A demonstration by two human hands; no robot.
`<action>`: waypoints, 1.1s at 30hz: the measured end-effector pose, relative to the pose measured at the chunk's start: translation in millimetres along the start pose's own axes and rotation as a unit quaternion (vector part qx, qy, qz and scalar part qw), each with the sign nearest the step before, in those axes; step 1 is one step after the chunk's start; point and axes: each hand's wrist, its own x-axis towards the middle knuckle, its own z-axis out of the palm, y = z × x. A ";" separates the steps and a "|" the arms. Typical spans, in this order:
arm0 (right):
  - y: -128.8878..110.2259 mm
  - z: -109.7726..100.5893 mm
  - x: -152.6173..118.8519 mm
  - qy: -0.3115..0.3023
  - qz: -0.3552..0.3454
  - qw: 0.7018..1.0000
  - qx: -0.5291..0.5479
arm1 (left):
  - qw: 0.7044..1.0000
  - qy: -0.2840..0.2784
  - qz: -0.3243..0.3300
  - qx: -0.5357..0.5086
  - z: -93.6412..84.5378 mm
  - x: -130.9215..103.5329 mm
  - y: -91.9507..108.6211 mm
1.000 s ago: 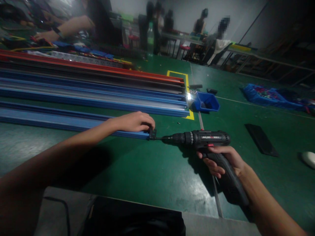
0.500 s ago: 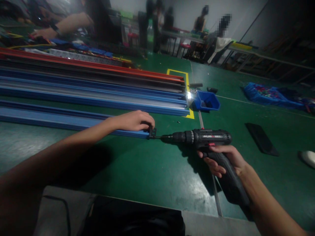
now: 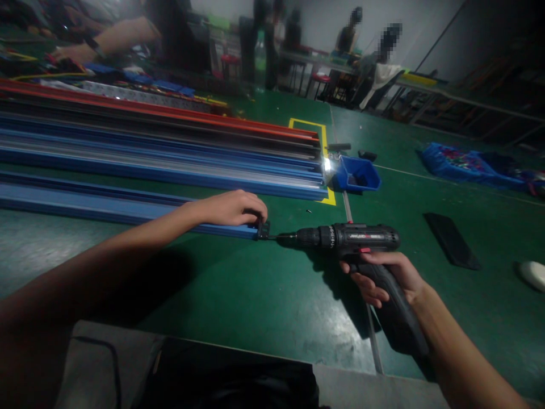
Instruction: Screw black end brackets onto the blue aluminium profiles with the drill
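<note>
My right hand (image 3: 383, 278) is wrapped round the handle of a black cordless drill (image 3: 366, 236), which points left. The drill's long thin bit reaches a small black end bracket (image 3: 263, 230) at the right end of a blue metal profile (image 3: 106, 199). Over that end lies my left hand (image 3: 238, 209), its fingers curled down and closed on the bracket. The fingertips are partly hidden behind the hand. The profile rests flat on the green tabletop.
Behind lie several long blue, black and orange profiles (image 3: 191, 150). A blue bin (image 3: 360, 175) stands at their right end. Further right are a dark flat block (image 3: 452, 241) and a blue tray of small parts (image 3: 462, 162). Another person's arm (image 3: 123, 38) reaches in at back left.
Almost nothing differs. The drill and both hands keep their places, with the bit still at the bracket.
</note>
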 end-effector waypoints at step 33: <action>-2.7 4.0 -5.1 -0.035 -0.047 0.998 -0.009 | 0.994 0.046 0.035 -0.094 -12.7 -5.4 2.0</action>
